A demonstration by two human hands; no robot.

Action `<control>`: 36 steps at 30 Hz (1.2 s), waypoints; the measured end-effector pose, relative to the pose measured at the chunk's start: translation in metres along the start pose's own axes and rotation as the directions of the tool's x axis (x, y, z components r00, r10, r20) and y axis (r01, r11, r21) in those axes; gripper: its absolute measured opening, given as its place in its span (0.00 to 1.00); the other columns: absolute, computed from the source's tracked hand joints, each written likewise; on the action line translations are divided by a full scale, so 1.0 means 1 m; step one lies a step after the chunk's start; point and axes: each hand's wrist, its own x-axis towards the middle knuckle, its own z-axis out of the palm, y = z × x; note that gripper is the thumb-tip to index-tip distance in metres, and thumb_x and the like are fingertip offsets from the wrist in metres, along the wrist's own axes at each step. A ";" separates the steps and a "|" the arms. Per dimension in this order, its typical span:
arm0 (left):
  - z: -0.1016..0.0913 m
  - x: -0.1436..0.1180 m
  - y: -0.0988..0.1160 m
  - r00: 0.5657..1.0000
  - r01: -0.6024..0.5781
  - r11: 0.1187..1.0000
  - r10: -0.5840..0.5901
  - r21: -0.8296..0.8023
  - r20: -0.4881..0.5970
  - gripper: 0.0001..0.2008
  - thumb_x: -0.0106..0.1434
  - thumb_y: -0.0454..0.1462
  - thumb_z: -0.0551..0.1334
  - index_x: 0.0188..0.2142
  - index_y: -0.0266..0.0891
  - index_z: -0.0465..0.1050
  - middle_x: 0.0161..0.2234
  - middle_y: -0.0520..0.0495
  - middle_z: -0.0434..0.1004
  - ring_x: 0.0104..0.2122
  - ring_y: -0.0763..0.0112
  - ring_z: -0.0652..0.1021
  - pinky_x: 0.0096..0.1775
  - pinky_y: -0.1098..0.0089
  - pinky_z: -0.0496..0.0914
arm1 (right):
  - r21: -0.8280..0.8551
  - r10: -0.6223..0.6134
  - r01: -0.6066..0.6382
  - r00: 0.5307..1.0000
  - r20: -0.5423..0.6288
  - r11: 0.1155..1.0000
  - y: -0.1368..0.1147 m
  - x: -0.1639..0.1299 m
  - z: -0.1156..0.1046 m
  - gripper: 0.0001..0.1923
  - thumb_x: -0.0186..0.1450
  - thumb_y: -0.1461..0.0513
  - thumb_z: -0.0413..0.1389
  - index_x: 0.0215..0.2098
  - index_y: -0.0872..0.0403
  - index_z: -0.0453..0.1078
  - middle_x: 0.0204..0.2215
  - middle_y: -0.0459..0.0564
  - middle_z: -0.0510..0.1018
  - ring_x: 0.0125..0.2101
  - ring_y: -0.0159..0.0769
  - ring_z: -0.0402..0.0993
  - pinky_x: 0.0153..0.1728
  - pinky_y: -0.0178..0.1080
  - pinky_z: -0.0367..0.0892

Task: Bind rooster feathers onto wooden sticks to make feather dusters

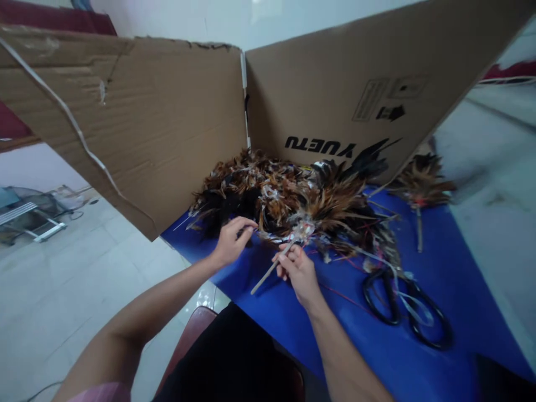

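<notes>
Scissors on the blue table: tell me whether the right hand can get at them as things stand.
Probably yes. The scissors lie uncovered on the blue table, just right of the right hand, with nothing between, though that hand holds a feathered stick.

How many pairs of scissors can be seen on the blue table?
1. The black-handled scissors lie on the blue table, to the right of the right hand, below the feather pile. The feathers may hide others.

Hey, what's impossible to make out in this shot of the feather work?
Head view only:
- Left hand fingertips: buried in the feather pile.
- Scissors blades: covered by feathers and strings.
- Stick top end: lost among feathers above the right hand.
</notes>
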 end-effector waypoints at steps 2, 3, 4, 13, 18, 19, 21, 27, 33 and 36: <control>0.026 0.017 0.014 0.981 0.169 0.939 -0.132 -0.301 0.141 0.12 0.61 0.41 0.55 0.40 0.40 0.70 0.35 0.46 0.75 0.37 0.68 0.75 0.41 0.66 0.68 | -0.009 0.003 -0.003 1.000 0.017 1.000 -0.001 -0.001 0.000 0.15 0.59 0.55 0.54 0.40 0.54 0.58 0.25 0.43 0.72 0.16 0.24 0.64 0.14 0.28 0.55; 0.038 0.025 0.018 0.959 0.269 0.867 -0.201 -0.419 0.201 0.13 0.60 0.42 0.56 0.40 0.38 0.70 0.34 0.45 0.75 0.35 0.69 0.75 0.38 0.68 0.69 | -0.013 0.004 -0.004 1.000 0.027 1.000 -0.001 -0.002 0.001 0.15 0.59 0.55 0.54 0.40 0.54 0.58 0.25 0.42 0.72 0.15 0.24 0.64 0.14 0.28 0.54; 0.050 0.033 0.021 0.929 0.364 0.782 -0.267 -0.506 0.256 0.14 0.58 0.43 0.57 0.40 0.37 0.70 0.34 0.45 0.75 0.33 0.70 0.75 0.35 0.69 0.69 | -0.020 0.007 -0.007 0.999 0.035 1.000 -0.002 -0.003 0.002 0.15 0.59 0.54 0.54 0.40 0.53 0.57 0.25 0.43 0.72 0.15 0.24 0.63 0.13 0.28 0.54; 0.082 0.057 0.027 0.721 0.673 0.441 -0.215 -0.593 0.659 0.27 0.56 0.56 0.53 0.28 0.31 0.71 0.14 0.51 0.64 0.10 0.81 0.60 0.13 0.77 0.49 | -0.166 0.064 -0.052 0.996 0.070 0.985 0.001 -0.006 0.015 0.12 0.61 0.55 0.52 0.36 0.53 0.58 0.24 0.43 0.72 0.14 0.24 0.62 0.13 0.28 0.52; 0.083 0.056 0.013 0.709 0.692 0.335 -0.146 -0.639 0.690 0.27 0.57 0.55 0.53 0.23 0.31 0.68 0.12 0.52 0.60 0.09 0.84 0.55 0.13 0.78 0.42 | -0.169 0.086 -0.078 0.995 0.043 0.983 0.008 -0.004 0.018 0.15 0.60 0.54 0.52 0.41 0.53 0.59 0.23 0.42 0.69 0.14 0.24 0.60 0.12 0.28 0.51; 0.083 0.057 0.009 0.717 0.684 0.319 -0.133 -0.656 0.684 0.27 0.58 0.55 0.53 0.23 0.31 0.67 0.13 0.52 0.60 0.09 0.85 0.54 0.13 0.78 0.41 | -0.178 0.087 -0.078 0.995 0.042 0.981 0.010 -0.003 0.018 0.15 0.60 0.53 0.52 0.40 0.53 0.59 0.22 0.42 0.68 0.13 0.24 0.60 0.12 0.27 0.50; 0.083 0.058 0.004 0.743 0.660 0.295 -0.118 -0.691 0.659 0.26 0.58 0.55 0.53 0.23 0.31 0.66 0.13 0.54 0.58 0.10 0.85 0.52 0.14 0.78 0.40 | -0.204 0.081 -0.069 0.996 0.049 0.977 0.012 -0.002 0.018 0.14 0.60 0.52 0.51 0.37 0.53 0.61 0.21 0.41 0.67 0.13 0.24 0.61 0.12 0.27 0.50; 0.072 0.062 -0.008 0.768 0.637 0.214 -0.094 -0.740 0.634 0.24 0.59 0.53 0.53 0.22 0.33 0.63 0.15 0.55 0.54 0.11 0.87 0.50 0.14 0.79 0.40 | -0.271 0.093 -0.074 0.994 0.057 0.960 0.017 -0.002 0.019 0.13 0.61 0.52 0.49 0.36 0.53 0.62 0.22 0.42 0.71 0.13 0.24 0.61 0.12 0.28 0.51; 0.058 0.065 -0.010 0.777 0.630 0.123 -0.082 -0.767 0.625 0.25 0.60 0.52 0.52 0.27 0.30 0.69 0.17 0.52 0.58 0.13 0.85 0.53 0.14 0.79 0.45 | -0.311 0.092 -0.067 0.994 0.065 0.948 0.021 -0.002 0.020 0.07 0.59 0.58 0.50 0.33 0.54 0.63 0.20 0.40 0.67 0.14 0.23 0.60 0.15 0.28 0.54; 0.055 0.066 -0.010 0.826 0.564 0.122 -0.092 -0.817 0.557 0.18 0.60 0.45 0.55 0.32 0.30 0.72 0.23 0.46 0.66 0.17 0.82 0.60 0.16 0.79 0.51 | -0.325 0.080 -0.051 0.994 0.075 0.944 0.024 -0.002 0.020 0.04 0.59 0.61 0.49 0.32 0.54 0.63 0.19 0.39 0.63 0.14 0.23 0.60 0.16 0.28 0.56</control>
